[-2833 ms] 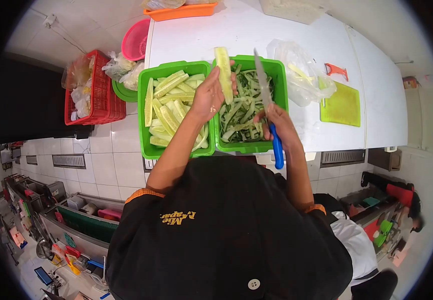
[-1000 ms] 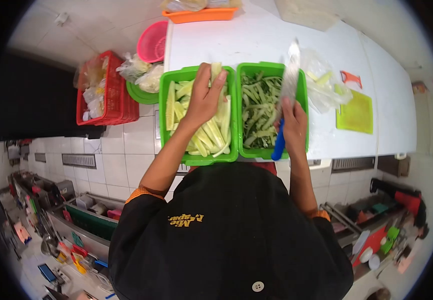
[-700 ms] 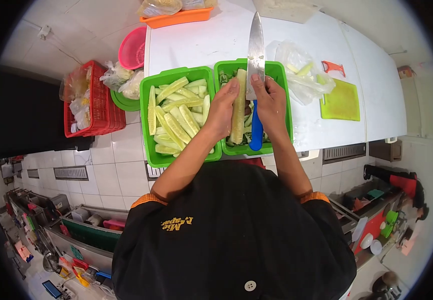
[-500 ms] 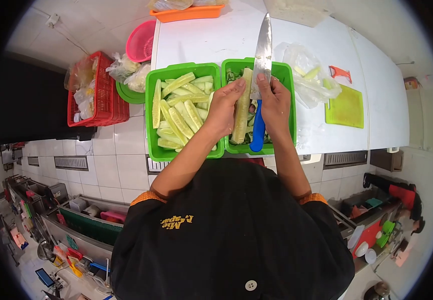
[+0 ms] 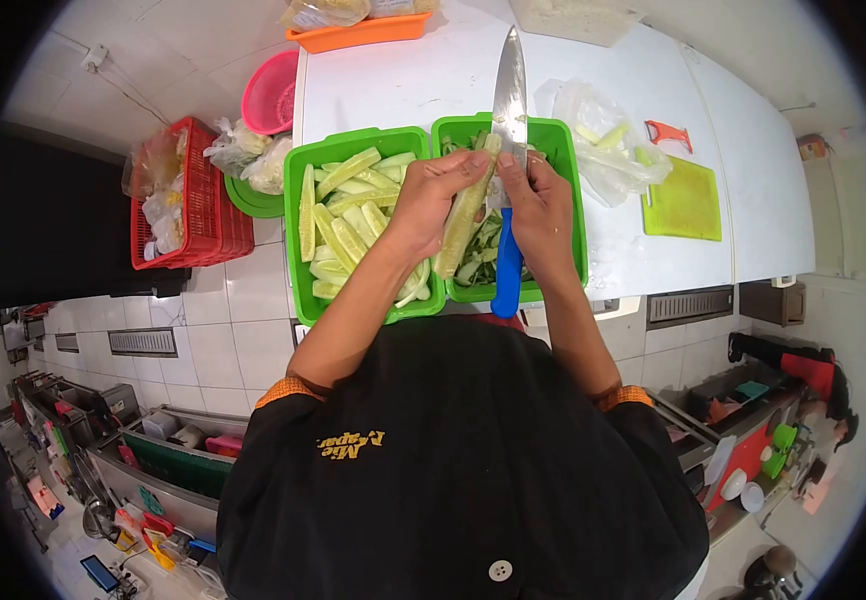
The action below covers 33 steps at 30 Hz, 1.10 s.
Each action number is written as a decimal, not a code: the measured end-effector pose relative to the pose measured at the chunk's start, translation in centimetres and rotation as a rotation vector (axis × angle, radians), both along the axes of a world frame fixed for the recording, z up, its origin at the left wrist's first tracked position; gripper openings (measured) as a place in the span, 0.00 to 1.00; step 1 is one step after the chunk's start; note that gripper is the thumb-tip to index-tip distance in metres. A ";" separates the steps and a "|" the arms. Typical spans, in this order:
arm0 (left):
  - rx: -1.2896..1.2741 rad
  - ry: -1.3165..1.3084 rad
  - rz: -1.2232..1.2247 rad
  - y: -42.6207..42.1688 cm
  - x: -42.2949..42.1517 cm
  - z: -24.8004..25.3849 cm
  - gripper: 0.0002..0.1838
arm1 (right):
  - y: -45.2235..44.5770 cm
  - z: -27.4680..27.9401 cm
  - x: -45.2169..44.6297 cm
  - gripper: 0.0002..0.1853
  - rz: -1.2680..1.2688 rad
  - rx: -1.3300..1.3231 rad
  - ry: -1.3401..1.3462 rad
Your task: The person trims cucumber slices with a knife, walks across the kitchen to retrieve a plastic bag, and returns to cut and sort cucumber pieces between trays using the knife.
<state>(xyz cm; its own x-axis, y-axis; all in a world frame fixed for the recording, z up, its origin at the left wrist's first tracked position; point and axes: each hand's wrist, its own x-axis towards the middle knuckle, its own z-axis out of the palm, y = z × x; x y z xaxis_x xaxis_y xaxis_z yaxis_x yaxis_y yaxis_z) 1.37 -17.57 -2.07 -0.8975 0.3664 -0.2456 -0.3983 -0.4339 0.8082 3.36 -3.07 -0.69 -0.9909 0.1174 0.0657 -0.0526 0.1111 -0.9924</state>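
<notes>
My left hand [image 5: 431,205] is closed around a long peeled cucumber piece [image 5: 461,230], which slants above the gap between two green tubs. In my right hand [image 5: 541,212] is a kitchen knife [image 5: 507,265] with a blue handle; its blade points away from me, and bits cling to it. My right thumb is close to the cucumber's far end; whether it touches is unclear. The left tub [image 5: 305,300] holds several pale cucumber lengths [image 5: 348,232]. Beneath the knife, the right tub [image 5: 579,225] contains dark green peelings [image 5: 480,260], partly hidden by my hands.
On the white table [image 5: 403,85] lie a plastic bag [image 5: 593,165] with cucumber pieces, an orange peeler [image 5: 668,135] and a yellow-green cutting board [image 5: 683,205]. An orange tray [image 5: 353,36] sits at the back. Left stand a red crate [image 5: 203,205] and a pink basket [image 5: 268,90].
The cucumber piece has tilted, its near end swinging left. The knife has shifted left and points straighter away from me. Both hands keep their hold, and the view has moved slightly.
</notes>
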 end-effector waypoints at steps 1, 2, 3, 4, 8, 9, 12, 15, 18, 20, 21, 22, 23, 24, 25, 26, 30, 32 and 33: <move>-0.005 -0.010 -0.010 -0.2 -0.2 0.0 0.18 | 0.0 -0.3 0.2 0.15 0.038 -0.087 -0.043; -0.010 -0.020 -0.019 -0.4 -0.4 0.0 0.19 | -0.1 -0.6 0.4 0.15 0.076 -0.173 -0.086; -0.016 -0.029 -0.029 -0.5 -0.7 0.1 0.20 | -0.1 -0.7 0.6 0.15 0.094 -0.202 -0.088; -0.038 -0.027 -0.062 -0.6 -0.9 0.3 0.21 | -0.1 -0.8 0.9 0.14 0.110 -0.231 -0.089; -0.084 -0.005 -0.174 -0.4 -1.5 0.7 0.27 | 0.6 -0.9 1.4 0.14 0.076 -0.455 -0.176; -0.084 0.008 -0.199 -0.2 -1.8 0.6 0.29 | 0.7 -0.8 1.3 0.14 0.012 -0.451 -0.130; 0.525 -0.075 -0.500 -1.3 -2.9 -2.7 0.31 | 1.5 0.2 0.7 0.14 -0.140 -0.428 -0.006; 0.702 -0.057 -0.355 0.1 0.0 -2.5 0.30 | 2.4 1.1 0.4 0.15 -0.188 -0.385 0.053; 0.699 -0.071 -0.218 1.4 0.9 -2.1 0.28 | 2.6 0.6 0.1 0.14 -0.191 -0.331 0.078; 0.665 -0.112 -0.159 1.1 1.0 -1.5 0.27 | 1.9 0.9 0.0 0.14 -0.170 -0.354 0.109; 0.652 -0.125 -0.156 0.9 0.9 -1.2 0.27 | 1.7 0.8 -0.1 0.14 -0.152 -0.361 0.100; 0.640 -0.139 -0.155 0.7 0.8 -1.2 0.27 | 1.5 0.7 -0.1 0.13 -0.136 -0.367 0.092; 0.637 -0.135 -0.158 0.6 0.7 -1.3 0.26 | 1.4 0.5 -0.1 0.13 -0.122 -0.373 0.085; 0.633 -0.131 -0.164 0.5 0.4 -1.3 0.26 | 1.4 0.0 -0.3 0.13 -0.104 -0.319 0.121; 0.630 -0.129 -0.170 0.4 0.3 -1.3 0.26 | 1.5 -0.7 -0.4 0.13 -0.088 -0.263 0.155; 0.612 -0.134 -0.155 0.4 0.2 -1.1 0.25 | 1.6 -1.1 -0.5 0.13 -0.073 -0.207 0.188; 0.552 -0.152 -0.115 0.1 -0.1 -0.4 0.26 | 1.0 -1.0 -0.5 0.13 -0.066 -0.169 0.234; 0.552 -0.140 -0.134 0.2 -0.3 -0.7 0.27 | 0.9 -1.3 -0.8 0.12 -0.082 -0.132 0.287; 0.562 -0.129 -0.157 0.1 -0.4 -0.8 0.27 | 1.4 -1.2 -0.9 0.12 -0.087 -0.193 0.218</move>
<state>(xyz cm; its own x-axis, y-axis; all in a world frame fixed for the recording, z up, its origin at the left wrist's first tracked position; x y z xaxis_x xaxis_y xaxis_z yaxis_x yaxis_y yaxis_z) 0.94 -17.43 -2.86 -0.7979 0.5976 -0.0790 -0.5719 -0.7090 0.4125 2.41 -1.70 -1.87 -0.9416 0.2323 0.2439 -0.2652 -0.0649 -0.9620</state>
